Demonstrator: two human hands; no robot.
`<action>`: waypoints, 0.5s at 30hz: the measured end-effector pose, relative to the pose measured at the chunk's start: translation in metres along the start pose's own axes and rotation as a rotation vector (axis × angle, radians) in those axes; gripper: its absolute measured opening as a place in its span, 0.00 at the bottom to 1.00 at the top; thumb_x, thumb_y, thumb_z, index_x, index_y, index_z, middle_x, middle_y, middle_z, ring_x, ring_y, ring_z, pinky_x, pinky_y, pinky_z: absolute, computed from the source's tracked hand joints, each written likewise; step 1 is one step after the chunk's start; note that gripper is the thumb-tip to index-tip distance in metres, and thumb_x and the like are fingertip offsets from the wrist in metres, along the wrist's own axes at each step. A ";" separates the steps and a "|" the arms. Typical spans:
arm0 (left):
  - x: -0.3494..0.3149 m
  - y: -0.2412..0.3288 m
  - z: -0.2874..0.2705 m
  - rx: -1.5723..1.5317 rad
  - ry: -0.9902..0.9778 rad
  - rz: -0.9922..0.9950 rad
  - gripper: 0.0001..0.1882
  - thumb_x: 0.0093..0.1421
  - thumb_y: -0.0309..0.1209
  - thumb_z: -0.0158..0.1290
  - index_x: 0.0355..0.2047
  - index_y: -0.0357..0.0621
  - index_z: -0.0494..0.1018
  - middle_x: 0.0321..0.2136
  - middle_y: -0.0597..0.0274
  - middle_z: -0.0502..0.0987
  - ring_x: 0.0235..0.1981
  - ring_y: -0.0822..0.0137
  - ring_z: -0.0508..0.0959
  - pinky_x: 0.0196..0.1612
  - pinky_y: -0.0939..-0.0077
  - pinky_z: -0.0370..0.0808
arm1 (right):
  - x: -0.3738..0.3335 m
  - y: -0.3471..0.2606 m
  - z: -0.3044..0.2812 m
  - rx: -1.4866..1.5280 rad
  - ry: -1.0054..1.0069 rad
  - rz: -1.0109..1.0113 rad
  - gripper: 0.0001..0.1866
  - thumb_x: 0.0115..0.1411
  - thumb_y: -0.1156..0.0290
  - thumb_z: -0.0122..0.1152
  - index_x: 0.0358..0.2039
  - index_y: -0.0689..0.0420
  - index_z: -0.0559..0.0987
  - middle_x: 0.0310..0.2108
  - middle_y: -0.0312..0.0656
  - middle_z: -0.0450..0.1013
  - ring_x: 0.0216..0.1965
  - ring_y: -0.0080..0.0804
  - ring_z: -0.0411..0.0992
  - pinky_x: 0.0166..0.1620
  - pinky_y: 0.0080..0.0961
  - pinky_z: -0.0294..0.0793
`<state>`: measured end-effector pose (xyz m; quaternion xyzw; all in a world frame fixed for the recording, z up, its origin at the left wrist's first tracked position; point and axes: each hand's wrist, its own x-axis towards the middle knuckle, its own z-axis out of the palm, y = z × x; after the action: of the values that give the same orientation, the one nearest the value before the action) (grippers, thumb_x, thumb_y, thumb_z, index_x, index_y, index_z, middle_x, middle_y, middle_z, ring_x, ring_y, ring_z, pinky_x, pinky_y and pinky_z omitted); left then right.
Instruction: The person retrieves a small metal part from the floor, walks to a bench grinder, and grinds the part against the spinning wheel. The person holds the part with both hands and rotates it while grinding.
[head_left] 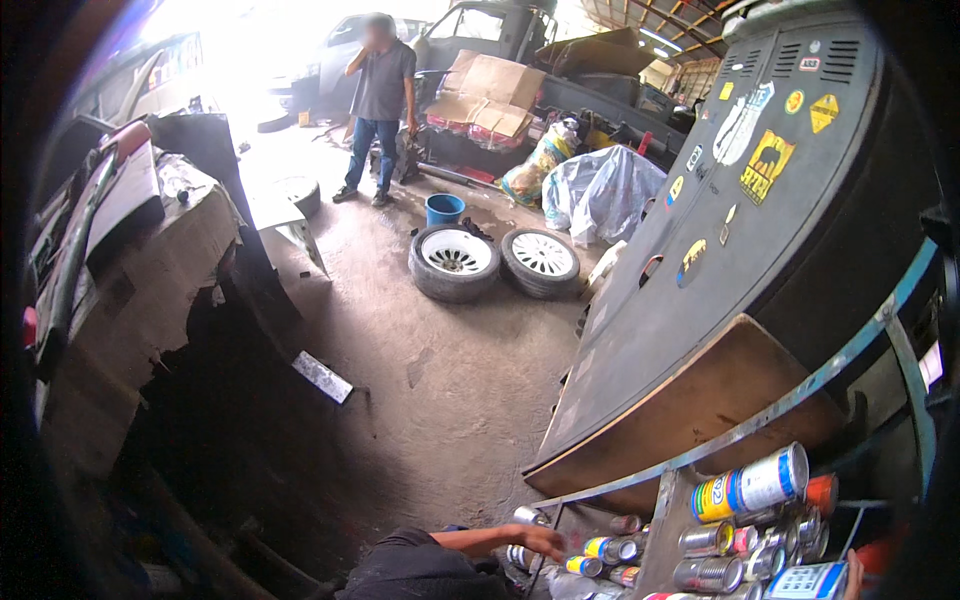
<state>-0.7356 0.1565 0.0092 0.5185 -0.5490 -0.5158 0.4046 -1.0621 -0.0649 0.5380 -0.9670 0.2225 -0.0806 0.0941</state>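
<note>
My left hand [543, 543], at the end of a dark sleeve, reaches over the cans on a metal rack at the lower right. Its fingers look extended, and nothing shows in them. Beside it are a silver can [530, 516] and a yellow, white and blue can [611, 549] lying on its side. At the lower right edge, my right hand [853, 574] grips the side of a blue-and-white rectangular can [808, 580]; only part of this hand shows. Above that lies a large blue, white and yellow can [752, 484] on its side, among several smaller metal cans.
A bent blue metal rail [780, 415] borders the rack. Behind it leans a tall grey locker [720, 200] with stickers. Two tyres [455, 263] and a blue bucket [444, 208] are on the floor. A person [381, 100] stands beyond; dark car parts [130, 230] are piled left.
</note>
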 end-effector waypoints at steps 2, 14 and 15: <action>0.005 0.078 0.022 -0.267 -0.088 0.094 0.36 0.53 0.55 0.54 0.54 0.43 0.63 0.47 0.63 0.68 0.48 0.67 0.67 0.41 0.68 0.71 | -0.008 -0.033 0.028 0.124 0.047 -0.080 0.40 0.45 0.69 0.65 0.59 0.66 0.60 0.60 0.50 0.57 0.61 0.43 0.54 0.63 0.35 0.48; -0.038 0.064 0.140 -1.699 -0.145 -0.180 0.35 0.57 0.61 0.43 0.58 0.54 0.62 0.52 0.58 0.70 0.52 0.54 0.71 0.46 0.40 0.71 | -0.049 -0.163 0.295 0.350 0.099 0.216 0.44 0.33 0.71 0.70 0.56 0.59 0.66 0.48 0.56 0.68 0.51 0.54 0.64 0.55 0.40 0.61; -0.047 0.059 0.137 -1.750 -0.083 -0.189 0.33 0.58 0.61 0.41 0.55 0.53 0.65 0.49 0.58 0.73 0.49 0.53 0.73 0.44 0.39 0.71 | -0.054 -0.172 0.308 0.343 0.097 0.196 0.44 0.33 0.71 0.70 0.56 0.59 0.65 0.48 0.56 0.67 0.51 0.55 0.63 0.55 0.42 0.61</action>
<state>-0.8720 0.2191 0.0527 0.0468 0.0738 -0.8011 0.5921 -0.9780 0.1556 0.2712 -0.9056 0.3026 -0.1543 0.2539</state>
